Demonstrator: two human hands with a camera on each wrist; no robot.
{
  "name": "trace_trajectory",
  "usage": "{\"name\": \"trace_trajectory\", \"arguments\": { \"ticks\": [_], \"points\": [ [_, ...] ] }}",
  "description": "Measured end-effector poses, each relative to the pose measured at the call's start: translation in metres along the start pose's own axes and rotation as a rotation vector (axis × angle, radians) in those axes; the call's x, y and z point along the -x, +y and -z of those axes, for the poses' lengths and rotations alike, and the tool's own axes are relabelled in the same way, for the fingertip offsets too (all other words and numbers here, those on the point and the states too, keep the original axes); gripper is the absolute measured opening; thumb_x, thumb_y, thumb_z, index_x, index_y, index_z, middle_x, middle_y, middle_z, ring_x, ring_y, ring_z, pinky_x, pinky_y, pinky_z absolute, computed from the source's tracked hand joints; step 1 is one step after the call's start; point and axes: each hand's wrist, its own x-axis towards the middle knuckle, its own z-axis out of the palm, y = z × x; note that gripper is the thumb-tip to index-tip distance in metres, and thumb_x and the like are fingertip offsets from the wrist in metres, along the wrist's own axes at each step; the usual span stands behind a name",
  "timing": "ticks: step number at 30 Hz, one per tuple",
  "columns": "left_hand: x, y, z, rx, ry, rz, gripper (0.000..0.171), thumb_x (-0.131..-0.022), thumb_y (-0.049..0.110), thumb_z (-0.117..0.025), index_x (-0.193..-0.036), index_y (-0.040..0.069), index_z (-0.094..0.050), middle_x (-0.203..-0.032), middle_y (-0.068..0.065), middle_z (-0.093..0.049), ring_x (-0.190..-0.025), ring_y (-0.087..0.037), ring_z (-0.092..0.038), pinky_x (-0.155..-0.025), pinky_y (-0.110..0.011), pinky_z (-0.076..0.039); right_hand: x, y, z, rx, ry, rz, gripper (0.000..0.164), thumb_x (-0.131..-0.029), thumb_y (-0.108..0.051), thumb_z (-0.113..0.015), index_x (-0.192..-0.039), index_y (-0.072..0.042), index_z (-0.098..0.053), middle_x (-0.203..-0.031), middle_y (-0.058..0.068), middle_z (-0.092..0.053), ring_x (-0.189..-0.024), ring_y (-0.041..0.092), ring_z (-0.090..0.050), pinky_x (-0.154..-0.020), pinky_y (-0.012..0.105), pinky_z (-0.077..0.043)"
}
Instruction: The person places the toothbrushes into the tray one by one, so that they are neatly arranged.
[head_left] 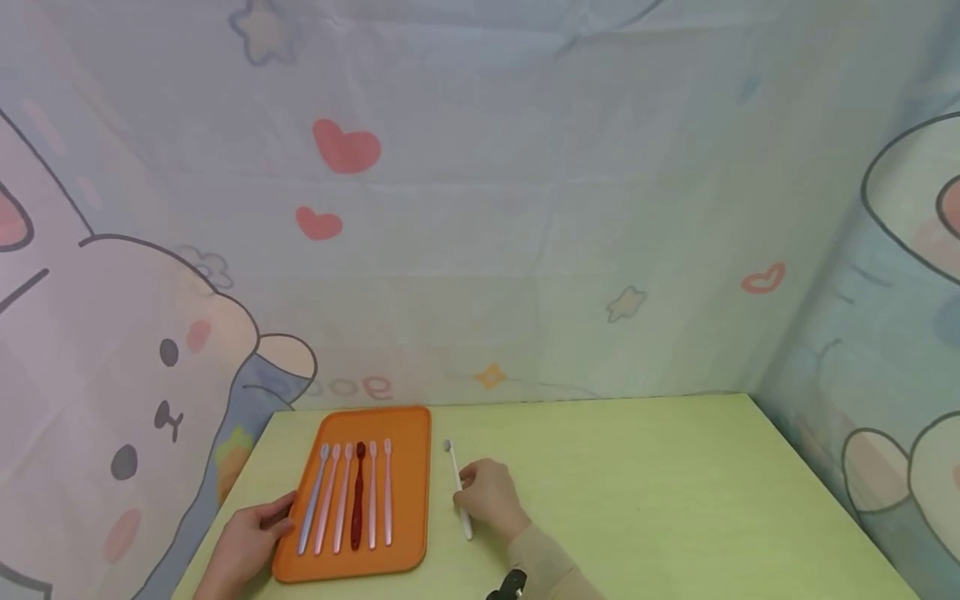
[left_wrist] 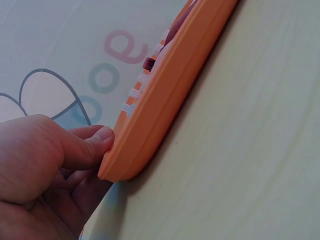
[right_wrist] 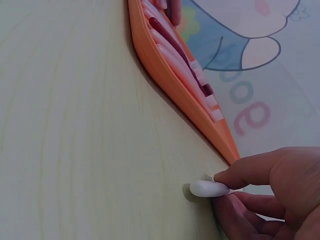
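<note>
My right hand [head_left: 489,498] pinches a white toothbrush [head_left: 457,475] between thumb and fingers, just right of the orange tray [head_left: 411,500]. In the right wrist view the rounded handle end of this toothbrush [right_wrist: 207,189] sticks out from the fingers, close over the table. With thumb and fingers, my left hand [head_left: 247,537] grips the tray's left edge; the left wrist view has the thumb [left_wrist: 102,137] on the rim. Inside the tray lies a row of toothbrushes: a bluish one [head_left: 312,504] at the left, a dark red one [head_left: 358,500], and several pink ones [head_left: 387,496], heads toward the back.
The pale green-yellow table [head_left: 660,500] stretches out to the right of the right hand. A printed cloth [head_left: 487,208] with hearts, stars and cartoon animals hangs behind the table and at both sides. A small black object [head_left: 512,583] shows by the right sleeve.
</note>
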Motion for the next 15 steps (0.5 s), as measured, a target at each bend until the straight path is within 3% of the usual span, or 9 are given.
{"name": "trace_trajectory", "arguments": {
  "ticks": [5,15],
  "points": [
    [-0.0013,0.0006,-0.0013,0.009,-0.001,0.005,0.047,-0.103,0.001,-0.068,-0.147,-0.008,-0.055,-0.147,-0.028,-0.058,-0.140,-0.046,-0.053,-0.111,-0.061,-0.047,0.0003,0.0022,0.0037,-0.070,-0.003,-0.029,0.030,-0.075,0.002,-0.079,-0.105,0.006,-0.078,-0.084,0.003,-0.073,-0.074,0.014,-0.064,-0.064,0.029,-0.057],
    [0.0004,0.0005,0.0000,0.014,-0.006,-0.006,0.046,-0.103,0.000,-0.068,-0.146,-0.009,-0.056,-0.147,-0.028,-0.058,-0.140,-0.045,-0.052,-0.110,-0.059,-0.047,0.0016,0.0011,0.0026,-0.066,0.002,-0.054,0.031,-0.076,0.000,-0.079,-0.107,0.005,-0.078,-0.085,0.002,-0.072,-0.074,0.014,-0.062,-0.064,0.028,-0.055]
  ]
}}
